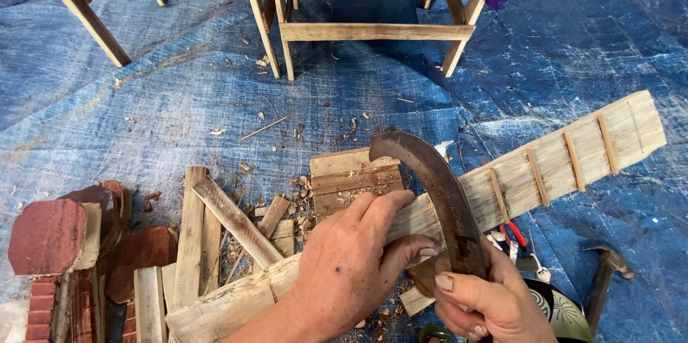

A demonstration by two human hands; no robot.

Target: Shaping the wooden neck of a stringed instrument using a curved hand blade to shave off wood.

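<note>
My left hand (350,260) grips a long pale wooden neck piece (566,160) that runs from lower left to upper right, with thin wooden strips set across its upper end. My right hand (480,300) is closed around the handle of a rusty curved sickle blade (430,178). The blade arches up and over the wood, its inner edge lying against the plank just right of my left fingers.
Loose wood offcuts (215,221) and shavings lie on a blue tarp (143,99). Red bricks (50,235) sit at lower left. A hammer (605,275) and red-handled pliers (512,232) lie at lower right. Wooden table legs (373,31) under purple cloth stand at the top.
</note>
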